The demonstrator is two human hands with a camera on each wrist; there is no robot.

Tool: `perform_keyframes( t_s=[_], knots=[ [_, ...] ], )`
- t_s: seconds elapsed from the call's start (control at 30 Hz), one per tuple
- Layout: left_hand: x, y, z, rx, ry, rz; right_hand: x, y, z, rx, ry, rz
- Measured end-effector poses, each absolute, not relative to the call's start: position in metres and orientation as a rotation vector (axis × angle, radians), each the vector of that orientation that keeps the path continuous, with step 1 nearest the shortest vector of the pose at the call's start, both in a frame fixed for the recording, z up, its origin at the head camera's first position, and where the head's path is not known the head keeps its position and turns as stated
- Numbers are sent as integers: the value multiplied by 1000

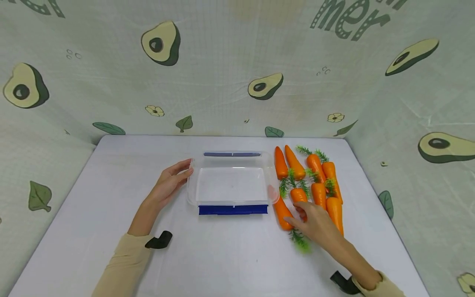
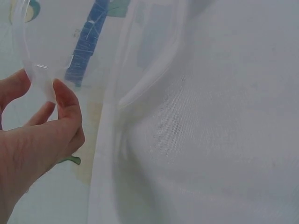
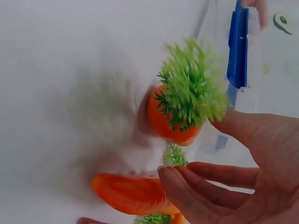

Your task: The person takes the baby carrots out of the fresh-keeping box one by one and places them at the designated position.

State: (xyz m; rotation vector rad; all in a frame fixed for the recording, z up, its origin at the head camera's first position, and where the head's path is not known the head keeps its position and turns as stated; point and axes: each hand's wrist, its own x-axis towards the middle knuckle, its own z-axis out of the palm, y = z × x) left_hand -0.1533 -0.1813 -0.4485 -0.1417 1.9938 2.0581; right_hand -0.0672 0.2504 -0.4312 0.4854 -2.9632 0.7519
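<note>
A clear plastic food container (image 1: 233, 203) with blue clips stands in the middle of the table. My left hand (image 1: 168, 183) holds its left side, thumb and fingers pinching the clear rim (image 2: 44, 81) in the left wrist view. My right hand (image 1: 320, 225) reaches over the near end of a group of orange toy carrots. Its thumb is right at the front left carrot (image 1: 283, 215), whose green top (image 3: 194, 86) faces the right wrist camera. The fingers, gently bent and spread from the thumb, hover by another carrot (image 1: 298, 194).
Several more carrots, among them a far left one (image 1: 280, 163) and a right one (image 1: 335, 212), lie in rough rows right of the container. The table (image 1: 222, 264) has a white cover. A cloth printed with avocados (image 1: 161, 43) hangs behind and at both sides.
</note>
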Motion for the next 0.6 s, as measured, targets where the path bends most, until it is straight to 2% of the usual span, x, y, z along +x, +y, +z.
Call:
perform_keyframes(
  t_s=[0.33,0.6],
  knots=[
    [-155,-186,-449,-106,2059,2021,-77,255,-426,485,-2919,776],
    [-155,-192,-441,-34,2377,1826,-93,276,-422,508,-2748,742]
  ],
)
